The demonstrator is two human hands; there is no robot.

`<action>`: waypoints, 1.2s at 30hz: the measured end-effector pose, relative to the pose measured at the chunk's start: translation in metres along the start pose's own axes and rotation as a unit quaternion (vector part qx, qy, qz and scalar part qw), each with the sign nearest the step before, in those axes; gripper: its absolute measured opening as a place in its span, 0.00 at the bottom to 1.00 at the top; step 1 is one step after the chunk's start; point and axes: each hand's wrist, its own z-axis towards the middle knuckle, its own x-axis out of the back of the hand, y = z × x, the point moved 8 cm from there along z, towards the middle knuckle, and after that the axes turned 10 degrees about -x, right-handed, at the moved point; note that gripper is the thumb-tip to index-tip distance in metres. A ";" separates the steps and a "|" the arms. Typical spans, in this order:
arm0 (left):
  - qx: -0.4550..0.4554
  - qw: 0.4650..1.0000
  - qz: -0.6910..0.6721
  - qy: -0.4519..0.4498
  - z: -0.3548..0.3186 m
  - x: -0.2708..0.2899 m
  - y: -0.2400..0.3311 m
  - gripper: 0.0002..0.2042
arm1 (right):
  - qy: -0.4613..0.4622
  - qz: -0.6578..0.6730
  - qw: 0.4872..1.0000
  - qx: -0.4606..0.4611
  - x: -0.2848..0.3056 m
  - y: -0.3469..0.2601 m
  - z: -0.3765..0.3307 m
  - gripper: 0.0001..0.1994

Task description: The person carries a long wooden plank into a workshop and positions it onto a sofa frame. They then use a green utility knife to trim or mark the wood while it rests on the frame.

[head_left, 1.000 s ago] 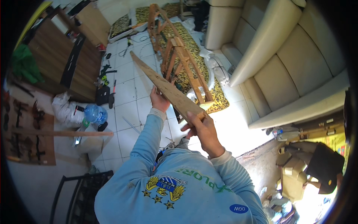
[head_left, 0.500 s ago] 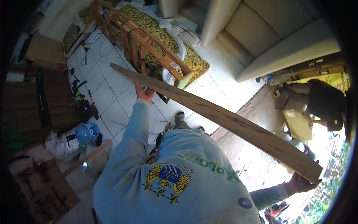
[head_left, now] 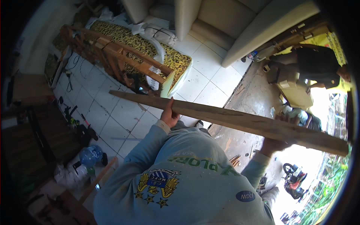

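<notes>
A person (head_left: 187, 176) is holding a long plank (head_left: 225, 118).
The left hand (head_left: 170, 116) is clasping its narrower half; the right hand (head_left: 276, 145) is curling closed around the wider half.

Plank (head_left: 228, 118) of bare matt wood, rough-grained and streaked, frame (head_left: 132, 62) of brown wood, pad (head_left: 123, 35) in patterned cloth, smooth glossy floor tiles (head_left: 204, 62), translucent blue plastic bottle (head_left: 90, 156), smooth leather-like sofa (head_left: 221, 20), shirt (head_left: 198, 187) of soft matt cloth

Hands (head_left: 170, 116) partly behind the plank (head_left: 232, 119)
</notes>
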 end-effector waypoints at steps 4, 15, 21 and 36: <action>0.113 0.992 0.061 -0.007 -0.042 -0.050 -0.050 0.13 | -0.014 -0.110 0.993 -0.031 -0.033 0.084 -0.017 0.44; -0.136 0.561 0.737 -0.352 -0.079 -0.102 -0.020 0.23 | 0.222 -0.111 0.968 0.034 -0.024 -0.046 0.027 0.26; -0.429 0.396 0.632 -0.509 -0.110 -0.155 -0.074 0.33 | 0.256 -0.206 0.940 0.090 -0.044 -0.141 -0.002 0.30; -0.064 0.375 0.642 -0.665 -0.164 -0.165 -0.174 0.19 | 0.342 -0.279 0.876 0.194 0.028 -0.065 -0.094 0.22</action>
